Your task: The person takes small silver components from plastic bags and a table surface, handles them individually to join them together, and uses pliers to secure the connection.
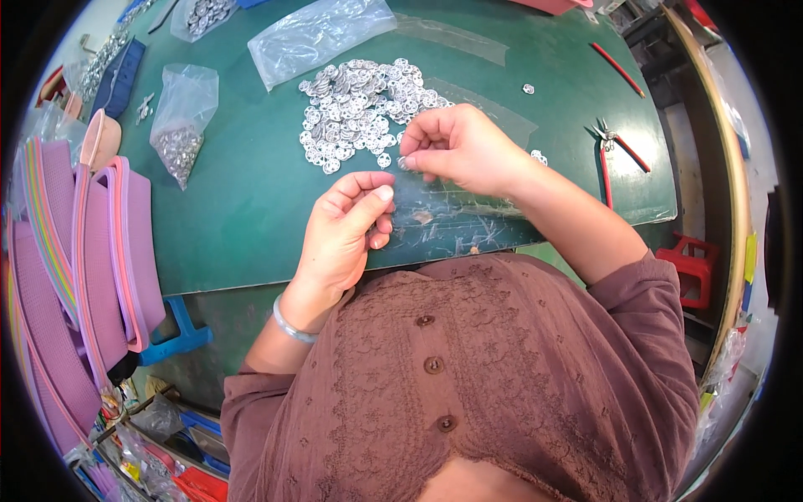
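A pile of small round silver openwork metal pieces (347, 113) lies on the green tabletop (242, 226) just beyond my hands. My right hand (456, 151) is at the pile's near right edge, with thumb and forefinger pinching one small silver metal piece (403, 163). Close by on the left, my left hand (347, 222) is raised over the table's near edge, its fingers curled and the thumb pressed to the forefinger. Whatever that pinch may hold is too small or hidden to make out. The two hands are apart.
A clear plastic bag (322, 38) lies flat behind the pile; another bag (180, 134) holds small metal parts. Red-handled pliers (615, 151) and a red pencil-like stick (617, 69) lie to the right. Purple bags (125, 243) crowd the left edge. A red stool (690, 272) stands at right.
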{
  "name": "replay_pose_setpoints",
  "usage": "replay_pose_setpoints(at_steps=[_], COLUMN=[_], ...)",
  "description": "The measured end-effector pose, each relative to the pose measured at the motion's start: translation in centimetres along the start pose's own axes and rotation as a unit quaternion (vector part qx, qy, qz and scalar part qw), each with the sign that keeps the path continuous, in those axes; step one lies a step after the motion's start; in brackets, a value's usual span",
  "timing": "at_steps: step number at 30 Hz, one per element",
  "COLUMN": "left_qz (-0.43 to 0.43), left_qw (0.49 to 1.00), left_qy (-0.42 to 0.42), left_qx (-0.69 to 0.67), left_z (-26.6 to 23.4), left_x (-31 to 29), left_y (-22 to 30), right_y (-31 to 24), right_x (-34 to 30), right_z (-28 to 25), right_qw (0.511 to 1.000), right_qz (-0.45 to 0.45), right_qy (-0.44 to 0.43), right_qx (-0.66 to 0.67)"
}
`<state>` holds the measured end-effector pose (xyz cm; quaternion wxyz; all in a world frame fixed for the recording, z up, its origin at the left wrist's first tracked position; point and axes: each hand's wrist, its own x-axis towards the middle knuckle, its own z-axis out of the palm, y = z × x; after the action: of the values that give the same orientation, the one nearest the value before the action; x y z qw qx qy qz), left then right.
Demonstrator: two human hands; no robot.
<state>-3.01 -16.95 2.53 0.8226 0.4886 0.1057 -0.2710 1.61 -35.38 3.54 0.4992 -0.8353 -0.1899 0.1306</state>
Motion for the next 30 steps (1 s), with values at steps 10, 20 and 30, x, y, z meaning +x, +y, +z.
replay_pose_setpoints(at_steps=[10,20,30], left_qz=[0.036,0.021,0.032], left_qw=[0.999,1.0,0.999], left_qy=[0.033,0.01,0.019], left_qx=[0.012,0.013,-0.004], left_z=[-0.3,-0.8,-2.4], left_x=[0.7,-0.2,-0.9], left_y=[-0.5,0.1,0.3], right_y=[0.4,1.7,-0.7], right_x=[0.6,2.3,3.7], right_z=[0.2,0.8,-1.7], right_qw=[0.993,0.883,0.911], right_qz=[-0.067,-0.157,0.076], right_qy=[0.036,0.036,-0.047], right_qx=[-0.088,-0.441,0.403])
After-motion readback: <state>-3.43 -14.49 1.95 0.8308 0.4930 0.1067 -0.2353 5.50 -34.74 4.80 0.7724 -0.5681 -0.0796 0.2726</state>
